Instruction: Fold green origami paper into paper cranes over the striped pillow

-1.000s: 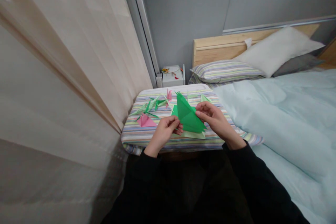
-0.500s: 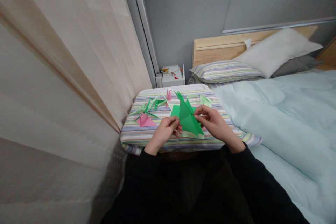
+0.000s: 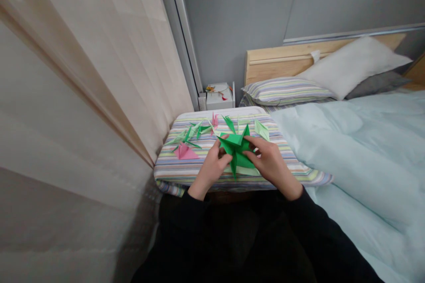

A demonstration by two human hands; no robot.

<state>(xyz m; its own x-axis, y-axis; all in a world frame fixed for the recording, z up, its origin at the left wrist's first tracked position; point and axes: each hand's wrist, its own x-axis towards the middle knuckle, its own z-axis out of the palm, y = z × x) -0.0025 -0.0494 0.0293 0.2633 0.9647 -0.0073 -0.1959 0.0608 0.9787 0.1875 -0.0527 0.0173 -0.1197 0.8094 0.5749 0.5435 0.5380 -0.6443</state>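
Between my hands is a green sheet of origami paper [image 3: 235, 145], partly folded, with points sticking up and down. My left hand [image 3: 215, 162] pinches its left side, and my right hand [image 3: 267, 158] grips its right side. Beneath it, more green and pale green paper [image 3: 245, 170] lies on the striped cloth [image 3: 172, 171]. To the left are a folded pink paper piece [image 3: 186, 152] and several green paper cranes [image 3: 193, 132]. Behind the held sheet stand a pink paper crane [image 3: 214, 120] and a dark green folded piece [image 3: 229, 123]. A pale green folded paper [image 3: 262, 130] rests at the back right.
A beige curtain [image 3: 99, 75] hangs close on the left of the small table. On the right is a bed with a pale blue quilt [image 3: 348, 141] and a striped pillow [image 3: 288, 90]. A white cabinet [image 3: 219, 99] with small items on top stands behind the table.
The green paper has turned and opened from a flat pointed shape into a star-like form. My left hand has come onto its left side, and my right hand has shifted its hold.
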